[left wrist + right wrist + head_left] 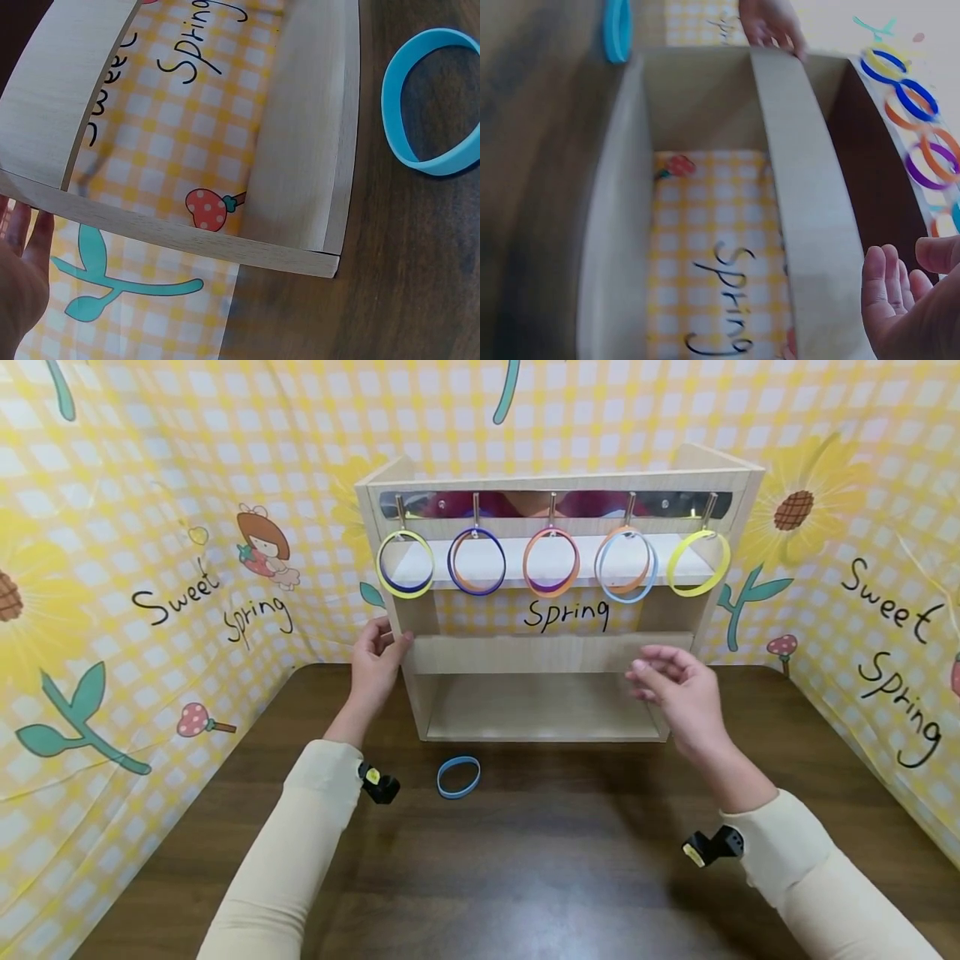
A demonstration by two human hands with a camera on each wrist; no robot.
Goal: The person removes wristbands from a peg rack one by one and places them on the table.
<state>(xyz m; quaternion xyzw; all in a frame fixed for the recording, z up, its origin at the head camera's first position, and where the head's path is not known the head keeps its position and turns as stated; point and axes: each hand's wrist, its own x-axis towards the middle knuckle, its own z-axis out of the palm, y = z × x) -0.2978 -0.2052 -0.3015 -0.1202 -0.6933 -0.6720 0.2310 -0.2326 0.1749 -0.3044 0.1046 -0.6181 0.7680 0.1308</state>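
Note:
A light wooden rack (pixel 551 655) stands upright, with several coloured wristbands on its metal hooks. My left hand (pixel 375 652) holds the rack's left side panel, its thumb at the front edge and its fingers along the outside; in the left wrist view the fingers (pixel 37 240) lie against that panel. My right hand (pixel 678 693) is in front of the rack's right part, fingers loosely bent and holding nothing. In the right wrist view the right hand (pixel 911 300) shows its palm and spread thumb. A blue wristband (pixel 439 782) lies on the table before the rack.
On the hooks hang a yellow-green band (pixel 380 578), a dark blue band (pixel 503 568), an orange band (pixel 577 568), a light blue band (pixel 656 568) and a yellow band (pixel 726 568). Checked cloth (pixel 247 435) surrounds the dark wooden table (pixel 525 877) behind and at both sides.

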